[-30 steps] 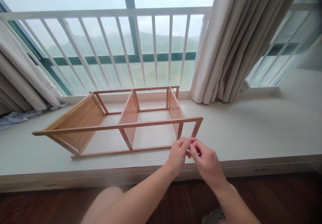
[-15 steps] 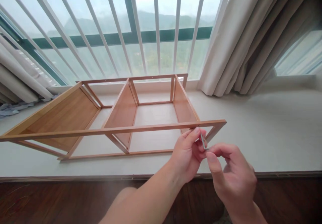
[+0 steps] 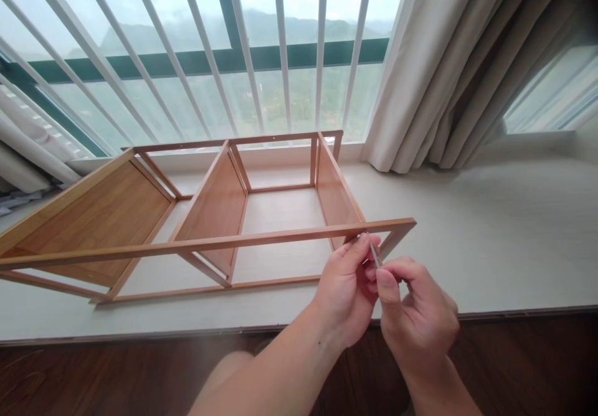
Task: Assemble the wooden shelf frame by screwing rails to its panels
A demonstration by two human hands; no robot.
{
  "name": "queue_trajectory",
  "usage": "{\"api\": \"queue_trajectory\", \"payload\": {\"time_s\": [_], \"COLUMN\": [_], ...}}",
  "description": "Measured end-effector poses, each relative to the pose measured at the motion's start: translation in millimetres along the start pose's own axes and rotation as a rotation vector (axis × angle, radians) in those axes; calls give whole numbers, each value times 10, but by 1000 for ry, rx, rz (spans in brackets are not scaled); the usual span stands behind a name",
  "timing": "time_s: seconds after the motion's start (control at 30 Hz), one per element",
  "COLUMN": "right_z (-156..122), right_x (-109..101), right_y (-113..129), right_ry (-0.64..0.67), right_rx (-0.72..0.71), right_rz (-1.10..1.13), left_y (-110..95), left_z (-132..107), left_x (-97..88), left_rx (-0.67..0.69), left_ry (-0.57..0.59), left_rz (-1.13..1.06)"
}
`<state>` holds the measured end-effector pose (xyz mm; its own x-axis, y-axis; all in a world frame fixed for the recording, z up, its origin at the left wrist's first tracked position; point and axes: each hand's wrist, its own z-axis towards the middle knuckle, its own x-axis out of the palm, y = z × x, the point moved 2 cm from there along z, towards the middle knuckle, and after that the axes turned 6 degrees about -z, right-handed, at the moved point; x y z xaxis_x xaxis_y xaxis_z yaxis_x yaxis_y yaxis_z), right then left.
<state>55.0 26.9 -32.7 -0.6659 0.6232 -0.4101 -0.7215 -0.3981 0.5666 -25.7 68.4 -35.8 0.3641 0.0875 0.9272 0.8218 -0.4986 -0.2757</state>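
A wooden shelf unit (image 3: 271,238) lies on its side, its near rail running across in front of me. My left hand (image 3: 346,294) is closed just under that rail near its right end, thumb and fingers pinched around the upper end of a thin metal hex key (image 3: 374,253). The key slants down from the rail, and its upper tip is hidden at the left fingertips. My right hand (image 3: 417,316) pinches the key's lower end between thumb and forefinger, covering the bend.
The shelf rests on a pale window ledge (image 3: 481,248) with a dark front edge. Behind it stand white window bars (image 3: 283,48). A beige curtain (image 3: 420,80) hangs at the right, another curtain (image 3: 28,136) at the left. Dark wooden floor (image 3: 116,372) lies below.
My right hand has moved slightly left and up with the key's lower end, and the key's bend is now covered by the fingers. My left hand stays at the rail. The view has shifted slightly.
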Motion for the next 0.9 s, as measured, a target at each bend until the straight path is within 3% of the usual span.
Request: {"api": "queue_trajectory", "payload": {"time_s": [0.5,0.63,0.8,0.9], "right_z": [38,35,8,-8], "right_x": [-7,-19,23,86], "right_y": [31,45,-23,-82], "right_ry": [-7,-20,15,92], "right_rx": [58,153,473,557], "right_rz": [-42,-8,338,609], "left_y": [47,51,39,11], "left_z": [-12,-28,-46,-39], "left_x": [83,101,74,30], "left_rx": [-59,-49,32,65], "left_ry": [-75,-65,-7,7], "left_rz": [-217,-214,-52,120]}}
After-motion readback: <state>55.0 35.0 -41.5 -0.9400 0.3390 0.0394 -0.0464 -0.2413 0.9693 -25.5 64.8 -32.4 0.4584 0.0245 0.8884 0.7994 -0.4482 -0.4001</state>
